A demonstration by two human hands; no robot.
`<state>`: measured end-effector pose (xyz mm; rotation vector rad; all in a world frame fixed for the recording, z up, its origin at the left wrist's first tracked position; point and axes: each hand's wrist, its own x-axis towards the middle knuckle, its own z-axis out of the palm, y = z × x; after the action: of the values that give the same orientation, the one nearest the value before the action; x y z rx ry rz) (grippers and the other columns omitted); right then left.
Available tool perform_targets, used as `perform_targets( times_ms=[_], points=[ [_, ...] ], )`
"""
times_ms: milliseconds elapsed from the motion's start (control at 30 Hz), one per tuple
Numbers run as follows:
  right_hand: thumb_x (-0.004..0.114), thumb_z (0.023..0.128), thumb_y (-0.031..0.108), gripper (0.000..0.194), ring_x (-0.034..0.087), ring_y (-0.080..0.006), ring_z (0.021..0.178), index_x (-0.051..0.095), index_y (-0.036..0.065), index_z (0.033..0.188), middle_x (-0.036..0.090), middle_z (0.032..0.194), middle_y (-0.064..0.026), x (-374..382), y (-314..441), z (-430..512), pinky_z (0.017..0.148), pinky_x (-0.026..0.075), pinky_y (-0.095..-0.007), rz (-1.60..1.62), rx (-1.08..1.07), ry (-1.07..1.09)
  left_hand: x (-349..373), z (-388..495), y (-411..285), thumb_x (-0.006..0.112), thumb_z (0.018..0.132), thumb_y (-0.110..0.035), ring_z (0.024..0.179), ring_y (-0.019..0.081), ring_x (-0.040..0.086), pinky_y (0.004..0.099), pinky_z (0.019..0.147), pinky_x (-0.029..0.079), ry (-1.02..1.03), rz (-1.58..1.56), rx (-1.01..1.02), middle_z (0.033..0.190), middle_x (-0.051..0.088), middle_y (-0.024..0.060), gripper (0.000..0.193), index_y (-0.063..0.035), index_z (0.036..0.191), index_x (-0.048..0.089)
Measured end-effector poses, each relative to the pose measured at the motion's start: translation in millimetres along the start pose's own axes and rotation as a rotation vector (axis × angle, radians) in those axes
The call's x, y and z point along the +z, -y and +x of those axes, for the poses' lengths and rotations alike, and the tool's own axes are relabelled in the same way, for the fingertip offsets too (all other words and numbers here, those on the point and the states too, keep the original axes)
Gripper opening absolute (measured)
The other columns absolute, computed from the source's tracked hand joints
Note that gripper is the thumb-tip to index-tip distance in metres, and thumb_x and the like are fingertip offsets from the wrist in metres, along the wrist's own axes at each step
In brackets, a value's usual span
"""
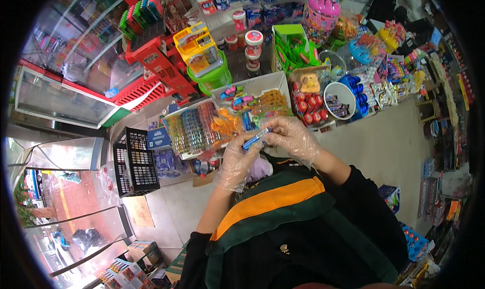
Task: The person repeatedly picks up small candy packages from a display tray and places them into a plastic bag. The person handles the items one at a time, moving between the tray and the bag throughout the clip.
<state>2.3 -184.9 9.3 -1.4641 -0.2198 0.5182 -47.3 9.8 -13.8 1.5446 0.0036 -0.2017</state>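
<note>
A small blue wrapped packet (254, 139) with a printed code on it is held between my two hands in front of my chest. My left hand (238, 160), in a clear plastic glove, grips its lower left end. At the upper right end are the fingertips of my right hand (290, 137), gloved likewise; they pinch the packet's edge. Just beyond my hands stands a white cardboard box (282, 84) of wrapped sweets. Beside it, a tray holds stacked colourful rings (188, 128) and orange plastic pieces (225, 124). A lilac cloth-like item (261, 168) shows under my left wrist.
A white tub (340, 99) of wrapped bars and a bag of red sweets (311, 107) lie at the right. Further back are a green bucket (212, 76), stacked lidded cups (253, 48) and a green box (290, 38). A black plastic crate (136, 162) stands left, near a glass-fronted cooler (64, 95).
</note>
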Motion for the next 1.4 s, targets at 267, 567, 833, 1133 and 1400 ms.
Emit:
perform_targets(
  times_ms=[267, 567, 833, 1133, 1400],
  points=[
    [0.068, 0.096, 0.016, 0.027, 0.070, -0.0153, 0.095, 0.067, 0.002, 0.119, 0.073, 0.103, -0.0094, -70, 131, 66, 0.084, 0.057, -0.0326, -0.628, -0.608, -0.075, -12, -3, 19, 0.063, 0.097, -0.006, 0.086, 0.0059, 0.054, 0.0226, 0.079, 0.046, -0.133, 0.013, 0.076, 0.105, 0.063, 0.0005, 0.026, 0.0001, 0.123, 0.066],
    [0.071, 0.090, 0.026, 0.031, 0.069, -0.0317, 0.105, 0.070, 0.008, 0.116, 0.073, 0.110, -0.0151, -167, 226, 272, 0.092, 0.053, -0.0407, -1.359, -0.855, -0.333, -14, -4, 23, 0.065, 0.098, -0.008, 0.084, 0.0066, 0.055, 0.0237, 0.077, 0.047, -0.253, 0.071, -0.030, 0.101, 0.065, 0.0006, 0.020, -0.0019, 0.117, 0.067],
    [0.077, 0.085, 0.025, 0.030, 0.068, -0.0274, 0.107, 0.074, 0.017, 0.114, 0.073, 0.113, -0.0068, -178, 217, 382, 0.092, 0.053, -0.0399, -1.574, -0.508, -0.266, -6, 15, 28, 0.064, 0.098, -0.006, 0.085, 0.0088, 0.059, 0.0245, 0.077, 0.050, -0.336, -0.240, -0.151, 0.106, 0.067, 0.0055, 0.018, 0.0001, 0.115, 0.067],
    [0.078, 0.080, 0.017, 0.028, 0.070, -0.0307, 0.103, 0.078, 0.022, 0.108, 0.074, 0.108, -0.0104, -186, 177, 424, 0.089, 0.056, -0.0434, -1.724, -0.505, -0.317, -5, 32, 29, 0.064, 0.098, -0.004, 0.092, 0.0106, 0.061, 0.0267, 0.080, 0.052, -0.367, -0.243, -0.208, 0.119, 0.067, 0.0083, 0.020, 0.0008, 0.117, 0.067],
    [0.075, 0.080, 0.012, 0.031, 0.070, -0.0322, 0.102, 0.076, 0.022, 0.109, 0.073, 0.107, -0.0127, -196, 168, 441, 0.087, 0.056, -0.0460, -1.835, -0.578, -0.351, -1, 42, 33, 0.064, 0.099, -0.006, 0.103, 0.0125, 0.061, 0.0277, 0.092, 0.049, -0.369, -0.231, -0.194, 0.121, 0.067, 0.0084, 0.021, 0.0005, 0.118, 0.067]
  ],
)
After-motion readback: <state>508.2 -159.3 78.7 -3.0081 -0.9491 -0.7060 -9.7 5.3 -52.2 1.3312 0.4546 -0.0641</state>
